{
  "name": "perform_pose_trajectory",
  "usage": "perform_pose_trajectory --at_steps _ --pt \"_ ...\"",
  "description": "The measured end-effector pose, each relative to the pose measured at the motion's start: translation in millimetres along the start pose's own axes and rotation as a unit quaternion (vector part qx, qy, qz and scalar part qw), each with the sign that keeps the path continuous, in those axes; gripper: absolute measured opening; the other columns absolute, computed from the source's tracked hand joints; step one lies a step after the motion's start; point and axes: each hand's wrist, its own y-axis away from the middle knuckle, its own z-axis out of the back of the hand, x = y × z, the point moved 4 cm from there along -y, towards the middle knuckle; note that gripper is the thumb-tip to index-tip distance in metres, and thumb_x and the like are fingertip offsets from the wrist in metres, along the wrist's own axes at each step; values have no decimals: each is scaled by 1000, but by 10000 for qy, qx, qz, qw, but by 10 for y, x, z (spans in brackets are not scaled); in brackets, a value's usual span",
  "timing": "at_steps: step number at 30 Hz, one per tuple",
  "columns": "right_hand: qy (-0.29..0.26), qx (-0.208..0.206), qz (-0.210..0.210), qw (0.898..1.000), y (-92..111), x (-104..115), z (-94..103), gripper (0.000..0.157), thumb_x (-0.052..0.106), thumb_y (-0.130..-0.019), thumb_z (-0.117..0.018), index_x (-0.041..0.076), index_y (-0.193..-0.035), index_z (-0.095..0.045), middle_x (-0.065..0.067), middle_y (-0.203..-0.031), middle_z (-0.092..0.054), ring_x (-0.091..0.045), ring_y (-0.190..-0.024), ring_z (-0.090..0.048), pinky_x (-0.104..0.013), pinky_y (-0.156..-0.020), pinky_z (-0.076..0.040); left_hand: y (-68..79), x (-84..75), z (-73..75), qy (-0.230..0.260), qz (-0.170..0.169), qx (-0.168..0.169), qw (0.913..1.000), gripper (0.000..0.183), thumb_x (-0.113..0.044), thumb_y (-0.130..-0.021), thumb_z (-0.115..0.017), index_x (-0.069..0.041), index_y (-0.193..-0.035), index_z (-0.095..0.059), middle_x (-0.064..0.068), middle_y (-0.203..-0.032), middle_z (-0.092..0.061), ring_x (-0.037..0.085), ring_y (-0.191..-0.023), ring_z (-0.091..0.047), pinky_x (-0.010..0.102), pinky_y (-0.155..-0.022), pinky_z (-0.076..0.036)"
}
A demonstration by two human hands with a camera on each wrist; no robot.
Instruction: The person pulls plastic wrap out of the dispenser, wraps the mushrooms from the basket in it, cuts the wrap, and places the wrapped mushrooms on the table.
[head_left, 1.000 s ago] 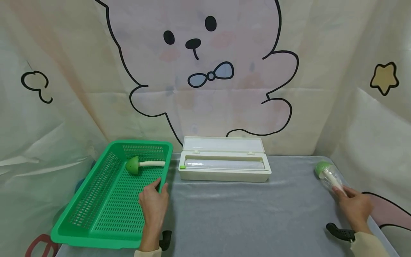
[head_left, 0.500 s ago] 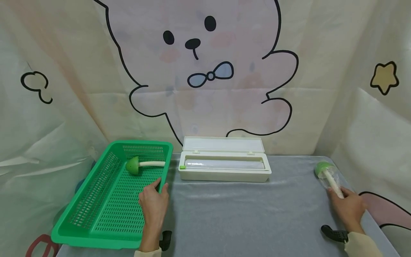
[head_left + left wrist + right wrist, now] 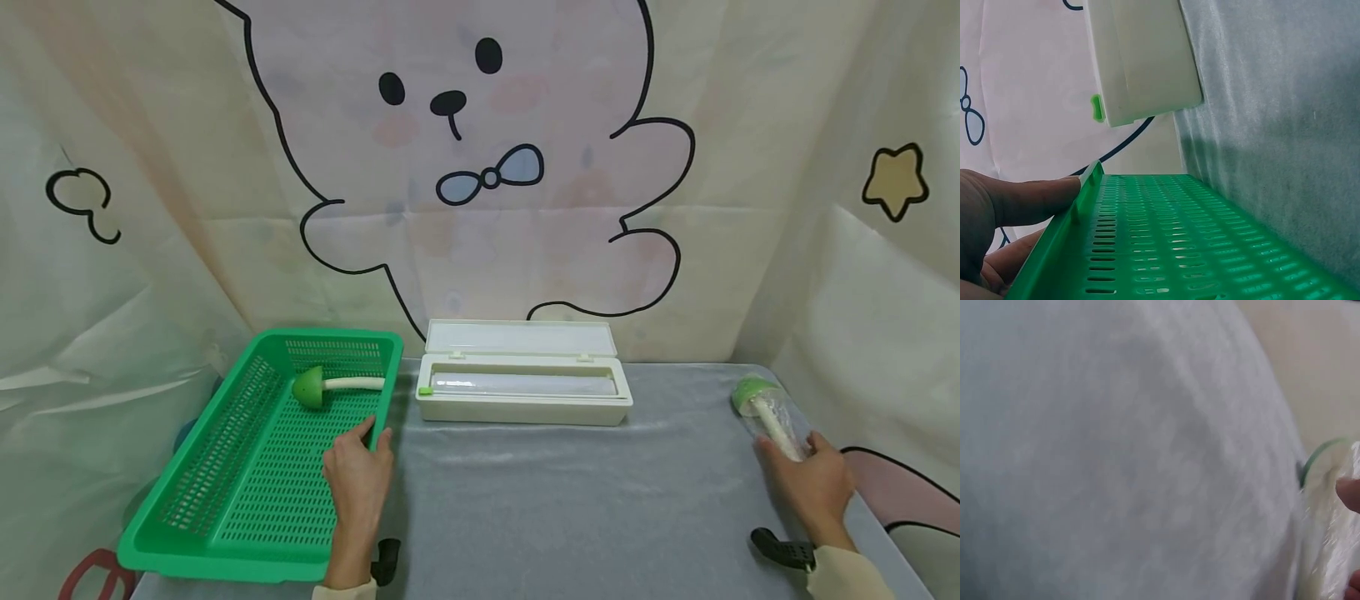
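At the left, my left hand point(image 3: 358, 475) grips the right rim of a green plastic basket point(image 3: 142, 500), thumb and fingers on either side of it. The left wrist view shows a finger point(image 3: 1035, 197) against that rim. Inside the basket lies a toy mushroom point(image 3: 309, 387) with a green cap and white stem. Over by the table's right edge, my right hand point(image 3: 813, 483) holds a second toy mushroom point(image 3: 752, 392) by the stem end, cap pointing away. Clear plastic film point(image 3: 1335, 544) covers its stem. In the right wrist view only fingertips and part of this mushroom show.
A white cling film dispenser point(image 3: 525, 410) stands at the back centre, lid raised, with a green slider point(image 3: 426, 391) on its left. Grey cloth point(image 3: 570, 508) covers the table. Cartoon-printed curtains point(image 3: 480, 250) hang behind and beside it. Something red point(image 3: 97, 575) shows at the lower left.
My right hand has shifted a little left with the wrapped mushroom, and its fingers have changed position on the stem end. My left hand and the basket have stayed in place.
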Motion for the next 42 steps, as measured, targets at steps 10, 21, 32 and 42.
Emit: perform_pose_trajectory --at_steps 10,21,32,42 --pt "-739 -580 529 9942 230 506 120 68 27 -94 -72 -9 -146 -46 -35 -139 -52 -52 -125 -48 -64 -103 -34 2 4 1 15 43 12 10000 33 -4 -91 -75 10 -120 -69 32 -106 -70 49 -86 -67 62 -76 -53" --pt "-1276 -529 1458 9796 665 1024 -174 55 23 -84 -85 0 -130 -67 -19 -124 -69 -20 -108 -62 -17 -84 -37 -22 -116 13 -237 -225 -152 9993 38 -7 -87 -79 10 -120 -69 31 -105 -70 50 -87 -66 64 -75 -51" --pt "-1652 -80 2492 9542 903 1489 -416 48 9 -81 -86 -4 -124 -69 -21 -117 -71 -37 -106 -66 -10 -87 -35 -124 -448 -347 187 -1466 206 9888 40 -2 -81 -84 6 -118 -71 23 -117 -70 42 -111 -66 56 -90 -54" --pt "-1549 70 3839 9103 858 1873 -592 38 0 -79 -85 -3 -115 -74 -19 -110 -73 -38 -95 -70 -36 -82 -51 -240 -466 -804 18 -2304 1077 9671 36 -4 -84 -82 4 -117 -72 19 -114 -72 39 -115 -62 53 -95 -51"
